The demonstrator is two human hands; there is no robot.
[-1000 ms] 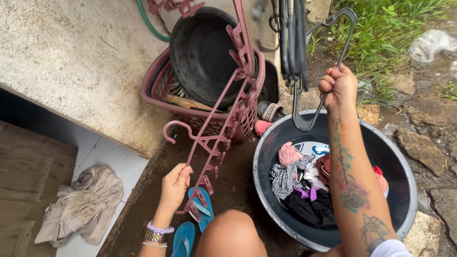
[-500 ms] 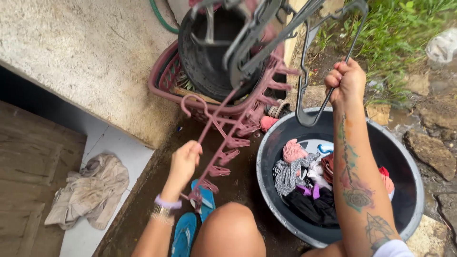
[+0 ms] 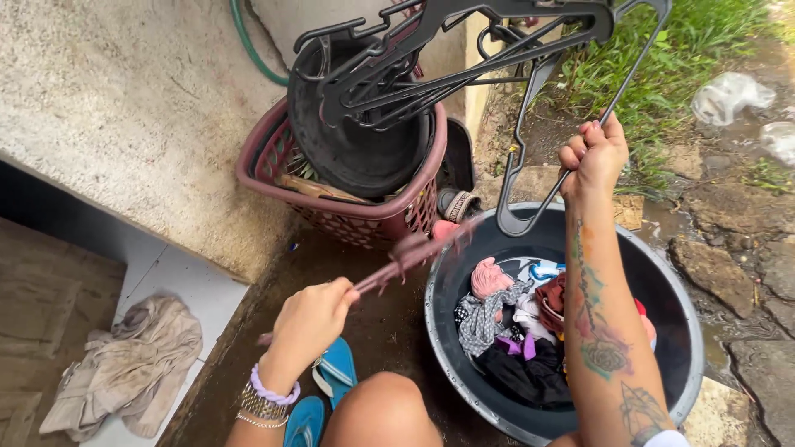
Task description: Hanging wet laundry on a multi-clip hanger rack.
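Observation:
My left hand (image 3: 310, 319) grips a pink plastic clip hanger (image 3: 418, 251), which lies low and blurred, stretching toward the rim of a large black basin (image 3: 451, 356). My right hand (image 3: 595, 157) is raised above the basin and closed on the wire of a dark grey hanger (image 3: 520, 217). A bunch of black hangers (image 3: 431, 62) fans out above. Wet clothes (image 3: 517, 331) in pink, grey, purple and black lie inside the basin.
A maroon laundry basket (image 3: 331, 207) holding a black tub (image 3: 356, 141) stands against the rough wall (image 3: 124, 108). Blue flip-flops (image 3: 327, 389) are by my knee. A beige rag (image 3: 124, 368) lies on white tile. Grass, stones and a green hose (image 3: 248, 45) lie beyond.
The pink clip hanger has swung down from upright to nearly level in my left hand. The black hangers have spread out overhead. My right hand has kept its hold.

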